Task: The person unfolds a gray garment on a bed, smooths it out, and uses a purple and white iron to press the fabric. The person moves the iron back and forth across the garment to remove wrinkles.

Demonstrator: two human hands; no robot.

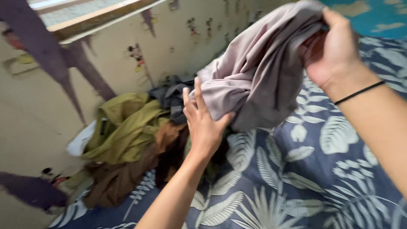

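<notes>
A pale mauve-grey garment [258,68] hangs bunched above the bed. My right hand [335,48], with a black band on its wrist, grips the upper end of it at the top right. My left hand [203,123] reaches up from below and holds the garment's lower fold, thumb against the cloth. Under my left hand lies a pile of clothes: an olive-green piece [127,127], a brown piece [123,174] and a dark grey piece [169,95].
The bed sheet [305,178] is dark blue with a pale leaf print. A cream wall [38,127] with small cartoon stickers and peeled dark patches runs along the left, close behind the clothes pile. A white cloth [80,140] sticks out by the wall.
</notes>
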